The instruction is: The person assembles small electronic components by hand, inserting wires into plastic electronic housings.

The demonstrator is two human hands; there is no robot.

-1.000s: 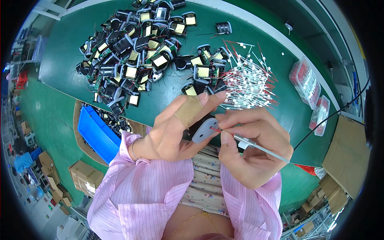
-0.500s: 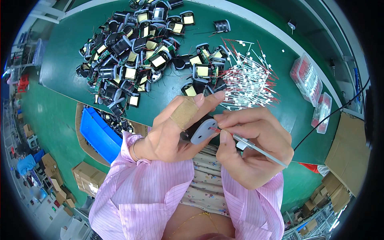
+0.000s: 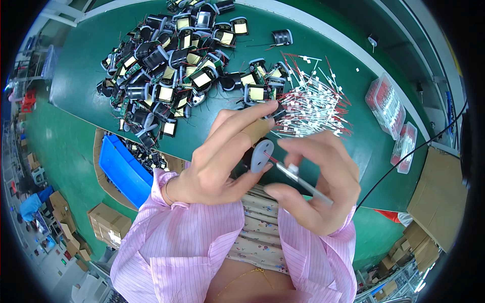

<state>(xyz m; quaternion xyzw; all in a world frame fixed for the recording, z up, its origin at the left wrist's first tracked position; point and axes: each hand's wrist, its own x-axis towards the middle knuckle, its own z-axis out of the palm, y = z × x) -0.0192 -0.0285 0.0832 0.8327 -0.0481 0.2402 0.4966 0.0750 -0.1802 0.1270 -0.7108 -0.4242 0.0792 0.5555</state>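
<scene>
My left hand [image 3: 217, 156] grips a black housing whose grey oval end cap [image 3: 262, 155], with small holes, faces right. From one hole sticks the red wire end of a thin lead in a pale sleeve [image 3: 303, 184], with a small white piece on it. My right hand [image 3: 323, 177], somewhat blurred, is open around this lead, its thumb and forefinger apart. The lead's free end crosses in front of the right palm; whether it touches is hard to tell. A tan wrap covers part of a left finger.
A heap of black housings [image 3: 165, 94] with wires and yellow pads spreads over the green table [image 3: 76, 76]. Right of it lies a pile of red-and-white leads [image 3: 313, 108]. Two clear boxes [image 3: 386, 107] of leads stand at the right edge. A blue bin [image 3: 124, 166] sits in a carton at left.
My right thumb and fingers have come apart from the lead, which stays in the cap's hole. My left hand has tilted the cap a little more upright.
</scene>
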